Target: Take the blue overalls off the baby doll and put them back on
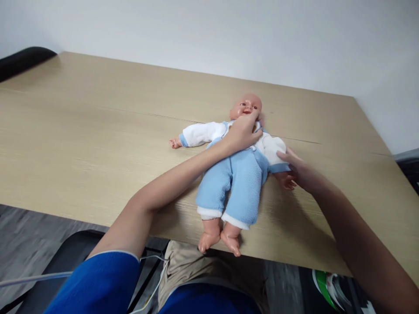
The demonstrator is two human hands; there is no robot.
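A baby doll [244,183] lies on its back on the wooden table, its head pointing away from me and its bare feet at the near edge. It wears a light blue fleece overall with white sleeves and blue cuffs. My left hand [244,131] is closed on the doll's clothing at the upper chest and collar, with a finger reaching up beside the chin; part of the collar is hidden beneath it. On the right side, my right hand [296,168] grips the white sleeve [274,150] close to its cuff. The doll's other arm [198,134] stretches out to the left.
The table [98,144] has a thin seam across it and meets a pale wall [209,39]. A black chair [26,59] shows at the far left. Below the near edge are a dark seat [62,270], a white cable [159,283] and a green-and-white round object [324,285].
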